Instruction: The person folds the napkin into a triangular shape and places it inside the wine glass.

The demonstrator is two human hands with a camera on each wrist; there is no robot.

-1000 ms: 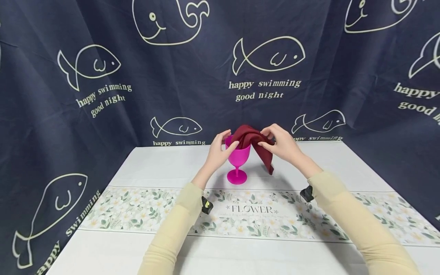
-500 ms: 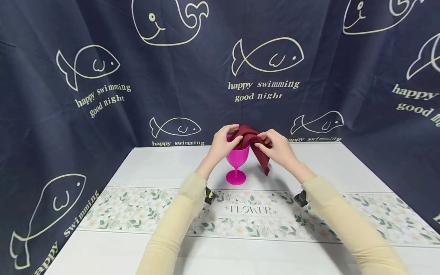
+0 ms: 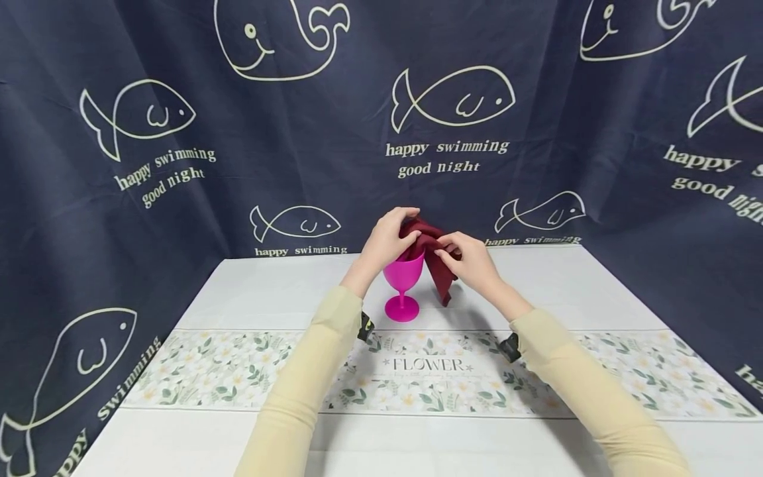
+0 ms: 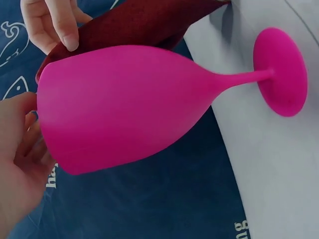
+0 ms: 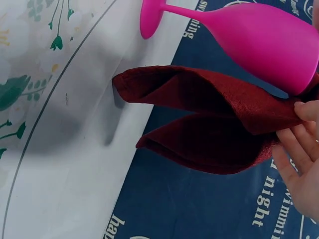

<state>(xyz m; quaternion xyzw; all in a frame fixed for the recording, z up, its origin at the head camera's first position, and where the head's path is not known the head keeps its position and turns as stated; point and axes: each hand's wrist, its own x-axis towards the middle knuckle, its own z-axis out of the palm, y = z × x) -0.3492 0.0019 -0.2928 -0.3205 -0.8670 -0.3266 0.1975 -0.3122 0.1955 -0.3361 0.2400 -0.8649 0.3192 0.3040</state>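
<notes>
A bright pink goblet (image 3: 403, 273) stands upright on the white tabletop. Part of a dark red cloth napkin (image 3: 440, 273) sits in its mouth, and the rest hangs over the right side in folds. My left hand (image 3: 384, 241) is at the rim, thumb and fingers curled around the bunched cloth on top. The goblet's bowl (image 4: 124, 107) hides some of those fingers in the left wrist view. To the right of the rim, my right hand (image 3: 472, 262) pinches the napkin between thumb and fingers. Two loose folds (image 5: 199, 94) dangle from that grip in the right wrist view.
A floral printed band (image 3: 238, 371) with the word FLOWER crosses the white table (image 3: 286, 291) in front of the goblet. Close behind the table hangs a dark blue curtain (image 3: 346, 152) with fish drawings.
My left hand has moved up and over the cloth at the rim. The right hand has come in closer to the goblet, bringing the hanging cloth inward. The whole view has shifted slightly.
</notes>
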